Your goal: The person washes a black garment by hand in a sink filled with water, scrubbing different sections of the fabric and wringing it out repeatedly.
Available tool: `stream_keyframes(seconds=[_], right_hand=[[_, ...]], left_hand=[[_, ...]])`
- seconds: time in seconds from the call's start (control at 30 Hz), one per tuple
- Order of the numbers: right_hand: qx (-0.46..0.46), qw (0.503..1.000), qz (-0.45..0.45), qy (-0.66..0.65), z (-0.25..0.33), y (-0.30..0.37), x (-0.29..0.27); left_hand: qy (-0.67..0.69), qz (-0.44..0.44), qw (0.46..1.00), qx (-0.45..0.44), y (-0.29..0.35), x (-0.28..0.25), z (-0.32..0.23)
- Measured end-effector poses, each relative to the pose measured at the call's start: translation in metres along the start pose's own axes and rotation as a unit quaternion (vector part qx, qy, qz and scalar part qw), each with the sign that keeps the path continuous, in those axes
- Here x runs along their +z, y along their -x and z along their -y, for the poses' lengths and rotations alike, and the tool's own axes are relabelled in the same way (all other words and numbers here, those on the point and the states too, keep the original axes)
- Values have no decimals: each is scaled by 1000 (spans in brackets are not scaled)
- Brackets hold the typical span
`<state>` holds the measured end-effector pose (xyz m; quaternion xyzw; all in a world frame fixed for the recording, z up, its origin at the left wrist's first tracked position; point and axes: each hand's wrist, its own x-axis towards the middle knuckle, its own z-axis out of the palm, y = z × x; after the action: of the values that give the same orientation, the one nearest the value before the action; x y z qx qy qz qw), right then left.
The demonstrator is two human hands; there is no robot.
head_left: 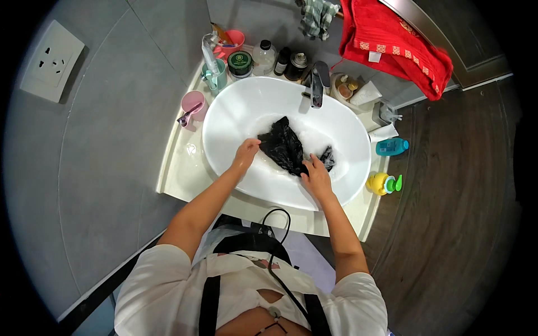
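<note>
A wet, crumpled black cloth lies in foamy water inside the white oval basin. My left hand is closed, its fingertips pinching the cloth's left edge. At the cloth's lower right end, my right hand has its thumb and fingers round a fold of it. A smaller foam-covered dark piece of fabric shows just beyond my right fingers; whether it belongs to the same cloth I cannot tell.
A dark tap overhangs the basin's far rim. Cups, jars and bottles crowd the back, including a pink cup and green-lidded jar. At right stand a blue bottle and yellow pump bottle. A red towel hangs above.
</note>
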<state>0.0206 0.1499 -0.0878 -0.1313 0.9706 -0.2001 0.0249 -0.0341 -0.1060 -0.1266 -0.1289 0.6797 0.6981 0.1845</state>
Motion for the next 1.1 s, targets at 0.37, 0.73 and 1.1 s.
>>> stream_keyframes(seconds=[0.37,0.73,1.1], right_hand=[[-17,995,91,-47,-16,-55,54],[296,943,-81,-127,-2,-61,77],[195,953,-130,-191,8,-59,71]], left_hand=[[150,-82,977,-131,44,-5,-22],[258,-103,951,-132,47,-5,-11],[260,0,951,-167,22,-4,-9]])
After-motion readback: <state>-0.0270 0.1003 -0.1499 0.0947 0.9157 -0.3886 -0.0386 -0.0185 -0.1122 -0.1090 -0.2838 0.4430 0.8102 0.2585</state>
